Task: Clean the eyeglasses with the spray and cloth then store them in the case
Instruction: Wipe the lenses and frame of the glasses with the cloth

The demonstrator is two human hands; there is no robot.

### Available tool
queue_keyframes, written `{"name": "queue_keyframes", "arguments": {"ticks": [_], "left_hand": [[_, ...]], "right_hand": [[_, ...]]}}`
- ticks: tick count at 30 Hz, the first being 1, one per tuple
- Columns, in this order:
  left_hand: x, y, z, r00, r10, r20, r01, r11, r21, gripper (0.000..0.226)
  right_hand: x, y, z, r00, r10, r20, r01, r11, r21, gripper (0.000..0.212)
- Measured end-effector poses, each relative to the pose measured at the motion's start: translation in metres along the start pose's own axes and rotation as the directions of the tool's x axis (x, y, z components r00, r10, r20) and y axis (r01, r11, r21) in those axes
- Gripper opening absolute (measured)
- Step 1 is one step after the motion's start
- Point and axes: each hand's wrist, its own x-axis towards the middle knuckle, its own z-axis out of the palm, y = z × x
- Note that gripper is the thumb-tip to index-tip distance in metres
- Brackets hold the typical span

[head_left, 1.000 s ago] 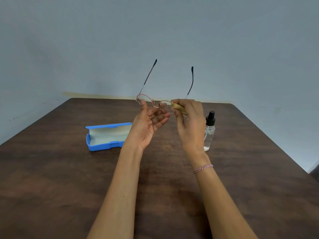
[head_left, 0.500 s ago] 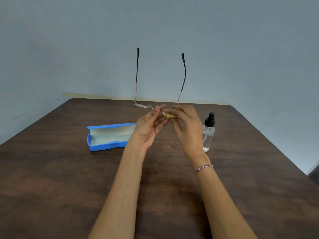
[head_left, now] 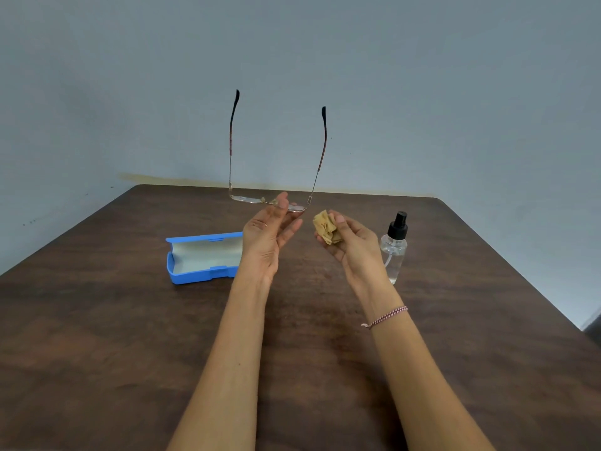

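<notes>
Head view: left hand (head_left: 266,232) pinches thin metal-rimmed eyeglasses (head_left: 250,199) at front by fingertips, temples pointing straight up, held above dark brown wooden table (head_left: 97,320). Beside it, right hand (head_left: 354,242) curled round crumpled tan cloth (head_left: 327,227), near frame, not touching. Open blue plastic case (head_left: 201,258) lies on table behind left wrist. Clear spray bottle with black pump (head_left: 394,252) stands just beside right wrist.

Risks, my guess: light pinch plus tall temples, so frame could tip out. Fingers on lens may smear it. Right wrist may knock bottle over.
</notes>
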Motion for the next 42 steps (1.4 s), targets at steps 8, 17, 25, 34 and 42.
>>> {"name": "queue_keyframes", "arguments": {"ticks": [8, 17, 25, 34, 42], "left_hand": [[0.002, -0.001, -0.003, 1.000, 0.023, 0.014, -0.023, 1.000, -0.003, 0.029], [0.000, -0.002, -0.003, 0.998, 0.039, 0.040, -0.039, 0.999, 0.013, 0.027], [0.001, -0.003, -0.002, 0.994, 0.086, 0.061, -0.087, 0.996, 0.021, 0.023], [0.001, -0.003, -0.003, 0.994, 0.096, 0.058, -0.099, 0.994, 0.036, 0.024], [0.002, -0.003, -0.002, 0.992, 0.103, 0.074, -0.105, 0.994, 0.029, 0.026]], "right_hand": [[0.000, -0.004, -0.002, 0.999, 0.022, 0.034, -0.018, 0.992, -0.126, 0.031], [0.002, -0.001, -0.005, 0.997, 0.081, 0.000, -0.080, 0.988, -0.133, 0.021], [0.006, 0.000, -0.008, 0.994, -0.085, -0.073, 0.051, 0.922, -0.384, 0.028], [0.003, 0.000, -0.010, 0.884, -0.433, 0.176, 0.309, 0.257, -0.916, 0.031], [0.000, -0.007, -0.012, 0.952, -0.289, 0.098, 0.230, 0.468, -0.854, 0.026]]}}
